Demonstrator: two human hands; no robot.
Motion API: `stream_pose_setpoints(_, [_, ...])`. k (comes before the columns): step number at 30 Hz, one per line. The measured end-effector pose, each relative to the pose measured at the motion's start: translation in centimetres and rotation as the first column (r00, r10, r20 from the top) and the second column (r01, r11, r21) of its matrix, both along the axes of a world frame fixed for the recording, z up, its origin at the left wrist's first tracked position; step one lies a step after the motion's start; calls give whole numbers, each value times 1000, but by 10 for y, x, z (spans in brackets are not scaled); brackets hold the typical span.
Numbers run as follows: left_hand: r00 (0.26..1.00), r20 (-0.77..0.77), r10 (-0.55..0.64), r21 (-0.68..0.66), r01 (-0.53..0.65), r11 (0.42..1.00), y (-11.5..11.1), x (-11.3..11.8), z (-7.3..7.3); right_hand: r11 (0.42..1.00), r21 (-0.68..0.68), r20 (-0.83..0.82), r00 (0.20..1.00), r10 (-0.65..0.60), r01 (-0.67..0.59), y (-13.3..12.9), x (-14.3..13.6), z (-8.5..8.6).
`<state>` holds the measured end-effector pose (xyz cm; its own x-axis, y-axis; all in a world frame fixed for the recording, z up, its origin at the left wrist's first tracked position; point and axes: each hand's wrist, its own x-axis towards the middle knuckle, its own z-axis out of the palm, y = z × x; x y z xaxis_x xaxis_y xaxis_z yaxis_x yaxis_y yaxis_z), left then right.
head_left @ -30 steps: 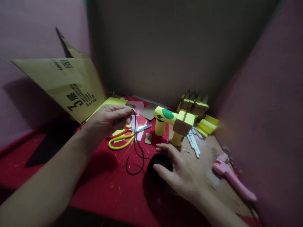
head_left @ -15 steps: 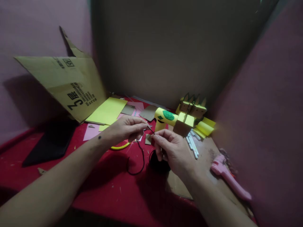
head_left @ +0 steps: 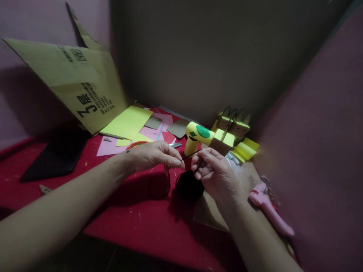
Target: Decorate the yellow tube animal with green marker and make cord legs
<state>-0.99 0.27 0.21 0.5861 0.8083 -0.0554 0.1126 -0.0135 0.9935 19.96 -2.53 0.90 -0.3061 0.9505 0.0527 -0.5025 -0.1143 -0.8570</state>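
Observation:
A thin black cord (head_left: 191, 154) runs between my two hands above the red table. Its one end part is pinched in the closed fingers of my left hand (head_left: 163, 155). My right hand (head_left: 211, 166), also closed, grips the cord a short way to the right. From my left hand a loop of the cord hangs toward the table. Below and between the hands lies a dark ball of black cord (head_left: 189, 187). Just behind them stands a yellow paper tube piece (head_left: 202, 133) with green shapes, next to a small yellow-topped box (head_left: 224, 138).
A large cardboard sheet (head_left: 85, 85) leans at the left, near a black flat item (head_left: 55, 156). Yellow paper (head_left: 129, 122), pink paper and scissors (head_left: 176, 145) lie behind my left hand. At the right are a pink glue gun (head_left: 269, 207) and folded yellow paper (head_left: 246, 149).
My hands have moved a little apart, and a longer stretch of cord shows between them. My right hand has turned and shifted right. The view has shifted slightly.

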Motion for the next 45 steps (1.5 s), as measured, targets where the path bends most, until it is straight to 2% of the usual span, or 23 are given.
stream_pose_setpoints(5, [998,68,17,-51,-14,999,-6,11,-3,996,71,-36,998,-46,48,1,-1,-2])
stream_pose_setpoints(11, [971,231,67,-156,-31,987,-16,23,-1,998,12,-55,997,-61,62,-2,-3,1])
stream_pose_setpoints(21, [954,276,116,-215,-56,975,-21,31,-1,993,-40,-96,989,-110,107,-4,-12,8])
stream_pose_setpoints(26, [932,359,57,-306,60,950,-17,25,-3,991,-44,-83,988,-128,125,-3,-9,5])
stream_pose_setpoints(30, [927,375,-7,-323,138,936,-15,21,-2,992,-27,-81,989,-122,121,-2,-6,3])
stream_pose_setpoints(36, [939,337,70,-339,52,940,-15,18,-1,993,-88,-110,990,-93,83,-1,0,2])
stream_pose_setpoints(45, [978,205,29,-259,26,965,-13,15,-2,989,-109,-192,979,73,-96,2,9,-3])
